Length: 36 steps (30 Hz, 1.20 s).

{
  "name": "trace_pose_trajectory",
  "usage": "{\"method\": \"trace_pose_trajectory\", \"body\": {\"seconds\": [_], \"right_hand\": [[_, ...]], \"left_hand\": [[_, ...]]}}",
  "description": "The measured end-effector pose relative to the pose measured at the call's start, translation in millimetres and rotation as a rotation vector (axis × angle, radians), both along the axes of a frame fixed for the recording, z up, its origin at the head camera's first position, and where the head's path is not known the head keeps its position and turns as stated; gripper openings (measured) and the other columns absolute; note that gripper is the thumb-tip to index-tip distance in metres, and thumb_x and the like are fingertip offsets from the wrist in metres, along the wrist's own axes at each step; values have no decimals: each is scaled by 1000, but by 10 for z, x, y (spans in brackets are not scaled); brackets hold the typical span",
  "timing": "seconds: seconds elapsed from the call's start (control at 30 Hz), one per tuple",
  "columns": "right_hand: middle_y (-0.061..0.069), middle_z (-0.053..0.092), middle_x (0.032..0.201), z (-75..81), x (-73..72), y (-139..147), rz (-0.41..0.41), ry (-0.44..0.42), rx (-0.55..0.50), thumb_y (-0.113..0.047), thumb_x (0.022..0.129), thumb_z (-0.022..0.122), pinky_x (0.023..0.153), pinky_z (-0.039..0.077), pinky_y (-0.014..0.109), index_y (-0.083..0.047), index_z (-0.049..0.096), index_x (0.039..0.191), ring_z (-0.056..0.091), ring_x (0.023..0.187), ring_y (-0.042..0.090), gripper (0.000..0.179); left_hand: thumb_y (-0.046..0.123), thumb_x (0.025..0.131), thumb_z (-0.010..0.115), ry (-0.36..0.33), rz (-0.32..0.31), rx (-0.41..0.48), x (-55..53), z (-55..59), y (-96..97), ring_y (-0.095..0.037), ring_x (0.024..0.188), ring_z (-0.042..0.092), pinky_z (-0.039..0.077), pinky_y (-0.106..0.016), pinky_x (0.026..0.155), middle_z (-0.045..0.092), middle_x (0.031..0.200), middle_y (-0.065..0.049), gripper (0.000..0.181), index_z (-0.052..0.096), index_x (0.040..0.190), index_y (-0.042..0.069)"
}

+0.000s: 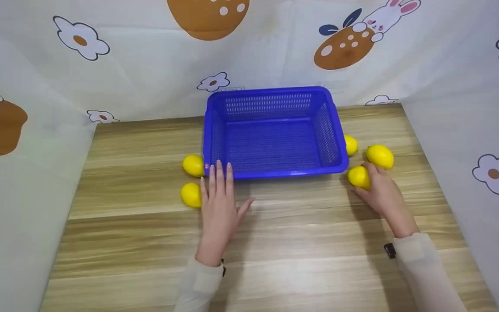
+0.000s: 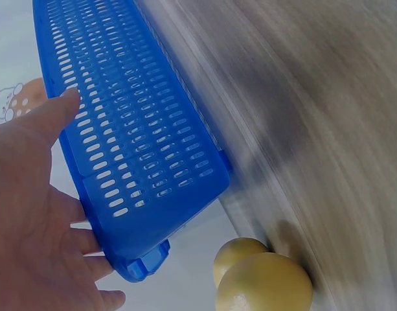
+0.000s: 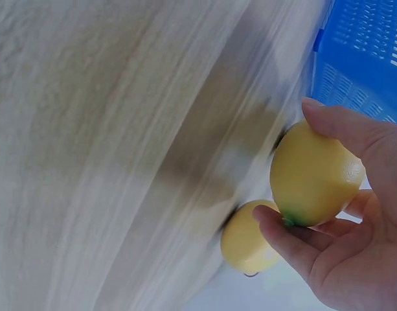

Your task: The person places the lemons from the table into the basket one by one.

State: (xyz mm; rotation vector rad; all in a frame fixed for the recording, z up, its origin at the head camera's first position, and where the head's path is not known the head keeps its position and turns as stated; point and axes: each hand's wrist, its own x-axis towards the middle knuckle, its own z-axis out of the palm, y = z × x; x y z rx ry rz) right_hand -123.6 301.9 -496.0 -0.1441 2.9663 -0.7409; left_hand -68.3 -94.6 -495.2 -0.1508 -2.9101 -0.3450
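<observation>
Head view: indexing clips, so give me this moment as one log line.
left hand: at blue basket, fingers straight | right hand: grips lemon | other lemons: two left, two right of basket

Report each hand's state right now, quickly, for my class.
Left hand: open, at the near rim of the blue basket.
Right hand: holding a yellow lemon.

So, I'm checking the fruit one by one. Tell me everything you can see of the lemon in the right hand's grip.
The lemon is yellow, plump and rounded, its smooth skin slightly shiny, with a green-tinged tip beside a fingertip. It looks whole. The right grip holds it between thumb and fingers, near the blue basket's near right corner. Whether it touches the table is unclear.
</observation>
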Motion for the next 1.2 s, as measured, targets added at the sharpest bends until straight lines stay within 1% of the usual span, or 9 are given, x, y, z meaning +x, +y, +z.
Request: {"method": "trace_pose_trajectory", "body": {"seconds": [0.27, 0.37, 0.5, 0.73, 0.8, 1.03, 1.2], "right_hand": [[45, 48, 143, 67, 32, -25, 6, 19, 11, -12, 91, 82, 102, 46, 75, 13, 45, 146, 59, 117, 62, 70], [45, 49, 142, 81, 46, -24, 12, 29, 12, -12, 91, 82, 100, 46, 75, 13, 45, 145, 60, 115, 63, 70], [46, 50, 140, 92, 60, -19, 12, 33, 16, -13, 91, 82, 98, 47, 75, 12, 45, 146, 60, 114, 63, 71], [46, 52, 136, 127, 83, -12, 10, 48, 27, -14, 91, 83, 93, 49, 75, 11, 45, 146, 63, 108, 62, 71], [47, 53, 135, 141, 90, -11, 14, 57, 26, -14, 91, 83, 92, 50, 75, 11, 45, 146, 63, 107, 62, 72], [48, 51, 135, 198, 124, -11, 17, 56, 22, -13, 91, 82, 96, 47, 77, 11, 43, 150, 62, 108, 63, 75], [48, 53, 132, 250, 146, -24, 11, 66, 34, -11, 90, 81, 96, 48, 76, 12, 45, 148, 62, 107, 62, 72]], "left_hand": [[57, 93, 75, -3, 2, 4, -4, -8, 7, -42, 159, 25, 21, -62, 129, 23, 172, -26, 102, 30, 165, 0], [58, 93, 73, -18, 7, -4, -3, -9, 5, -41, 160, 24, 19, -62, 129, 22, 172, -25, 102, 29, 165, 1], [61, 94, 72, -19, 12, -15, -3, -9, 0, -41, 160, 23, 19, -63, 128, 22, 173, -24, 102, 29, 166, 2], [59, 93, 73, -16, 8, 0, -4, -12, -1, -41, 160, 23, 15, -63, 129, 22, 173, -24, 102, 28, 166, 2], [59, 93, 73, -16, 11, -2, -3, -10, 1, -41, 160, 23, 16, -64, 129, 22, 173, -24, 103, 29, 166, 2], [60, 92, 73, -15, 15, -13, -4, 6, 5, -40, 160, 24, 18, -65, 128, 23, 173, -23, 103, 30, 166, 3], [62, 93, 72, -21, 19, -21, -4, 6, 8, -40, 160, 24, 19, -65, 128, 23, 173, -23, 103, 29, 166, 3]]}}
